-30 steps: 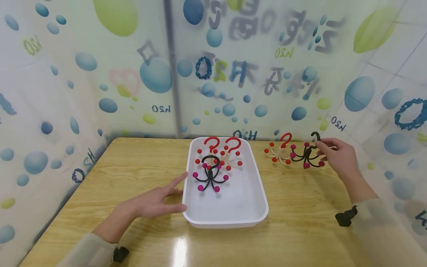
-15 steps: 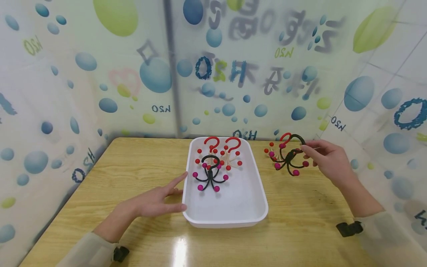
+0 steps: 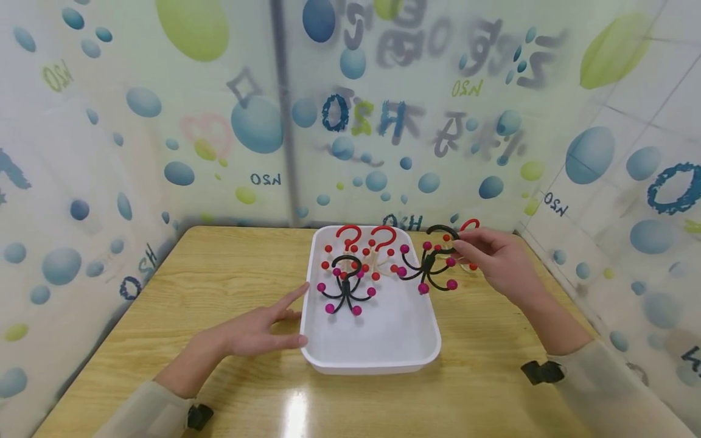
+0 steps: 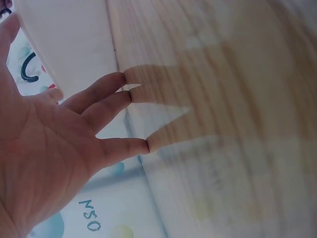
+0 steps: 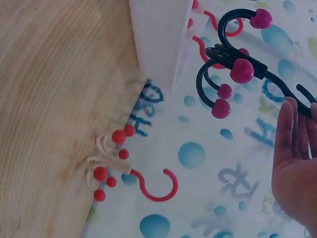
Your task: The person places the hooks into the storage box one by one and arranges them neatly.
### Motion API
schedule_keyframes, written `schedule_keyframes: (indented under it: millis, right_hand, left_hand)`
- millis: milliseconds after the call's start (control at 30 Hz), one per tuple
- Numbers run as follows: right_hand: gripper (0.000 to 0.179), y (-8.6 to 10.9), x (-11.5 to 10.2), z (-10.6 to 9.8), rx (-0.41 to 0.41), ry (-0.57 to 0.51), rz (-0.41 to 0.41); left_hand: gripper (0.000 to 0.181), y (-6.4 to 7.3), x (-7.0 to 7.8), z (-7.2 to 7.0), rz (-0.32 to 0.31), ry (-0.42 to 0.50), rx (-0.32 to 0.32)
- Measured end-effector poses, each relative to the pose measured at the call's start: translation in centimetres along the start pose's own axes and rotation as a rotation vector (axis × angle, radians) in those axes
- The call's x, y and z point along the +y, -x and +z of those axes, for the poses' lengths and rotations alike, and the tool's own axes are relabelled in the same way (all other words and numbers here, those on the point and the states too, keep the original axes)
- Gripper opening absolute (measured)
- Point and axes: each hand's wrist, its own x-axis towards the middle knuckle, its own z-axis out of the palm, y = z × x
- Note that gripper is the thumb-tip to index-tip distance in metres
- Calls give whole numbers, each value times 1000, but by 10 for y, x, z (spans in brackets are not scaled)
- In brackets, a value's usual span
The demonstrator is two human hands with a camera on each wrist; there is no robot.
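Note:
My right hand (image 3: 495,258) pinches the hook of a black claw-shaped hanger (image 3: 428,263) whose curved arms end in magenta balls. In the head view it overlaps the right rim of the white tray (image 3: 383,340); in the right wrist view this hanger (image 5: 257,70) is raised beside the tray wall. My left hand (image 3: 246,331), fingers spread and straight, has its fingertips at the tray's left side. Inside the tray a matching black hanger (image 3: 345,288) stands in front of two beige hangers with red hooks (image 3: 383,228) and red balls.
Right of the tray, another beige hanger (image 5: 116,161) with a red hook stands on the wooden table (image 3: 230,261), partly hidden behind my right hand in the head view. A patterned curtain (image 3: 219,182) rises at the table's back edge.
My right hand has lifted the black hanger from beside the beige one on the right and carried it left to the tray's right rim. The left hand keeps its place.

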Motion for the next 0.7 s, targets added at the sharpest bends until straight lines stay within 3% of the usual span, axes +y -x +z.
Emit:
schedule_keyframes:
  millis: [400, 700]
  right_hand:
    - [31, -18, -5, 48, -125, -61, 86]
    - [25, -23, 4, 74, -171, -101, 56]
  left_hand:
    - [103, 1, -2, 1, -2, 16, -4]
    - [102, 0, -3, 1, 2, 11, 2]
